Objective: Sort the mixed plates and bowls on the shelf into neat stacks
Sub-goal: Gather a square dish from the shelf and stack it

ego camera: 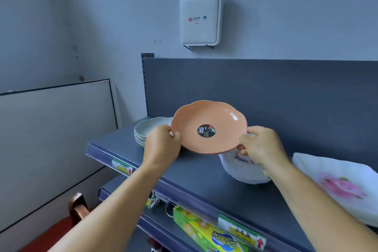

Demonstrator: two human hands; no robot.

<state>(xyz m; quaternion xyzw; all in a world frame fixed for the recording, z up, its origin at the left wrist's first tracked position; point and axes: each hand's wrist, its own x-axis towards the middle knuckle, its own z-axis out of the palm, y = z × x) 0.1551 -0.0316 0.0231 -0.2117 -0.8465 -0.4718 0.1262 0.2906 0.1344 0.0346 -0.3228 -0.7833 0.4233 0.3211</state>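
L to R: a stack of pale green scalloped plastic plates (150, 129) sits at the shelf's (196, 172) left end, and we hold a glossy orange scalloped plastic plate (208, 127) w/ a round black sticker in the air above the shelf, left hand (161, 143) and right hand (259, 145) each w/ grip clamped on opposite rims. Below it sits a stack of white patterned bowls (243, 170), then white floral square plates (345, 186) at far right. Step in hand, we judge: carrying this plate to its own pile; next calls for a free spot or matching stack, lowered level.

Orange plate (208, 127), black sticker (206, 130); white plates (345, 186), pink flower.
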